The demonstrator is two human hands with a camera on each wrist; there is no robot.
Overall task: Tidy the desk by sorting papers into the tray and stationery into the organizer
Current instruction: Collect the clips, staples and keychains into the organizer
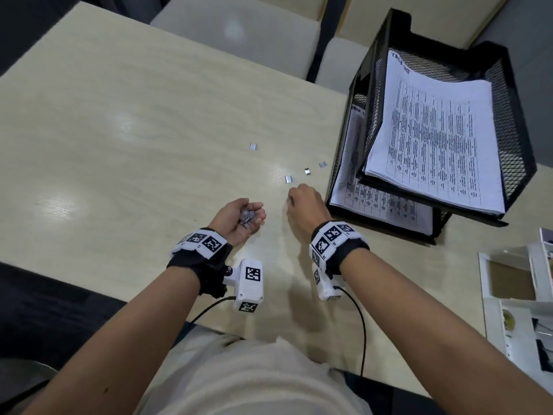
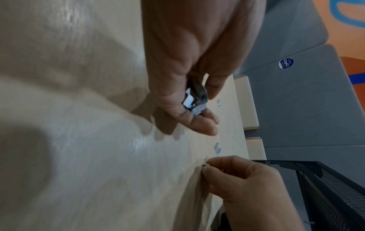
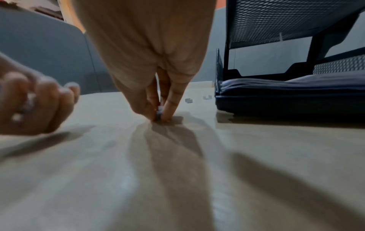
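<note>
My left hand lies palm up just above the desk, fingers curled round a small heap of silver staple strips; the left wrist view shows the strips wedged between thumb and fingers. To its right, my right hand reaches down to the desk and pinches one staple strip between thumb and fingertips. Several more loose strips lie beyond it: one just past the knuckles, two nearer the tray, and one farther out. Printed papers fill the black mesh tray.
The two-tier tray stands at the right, its lower tier also holding papers close to my right hand. A white organizer with compartments sits at the right edge. Pale chairs stand beyond the desk's far edge.
</note>
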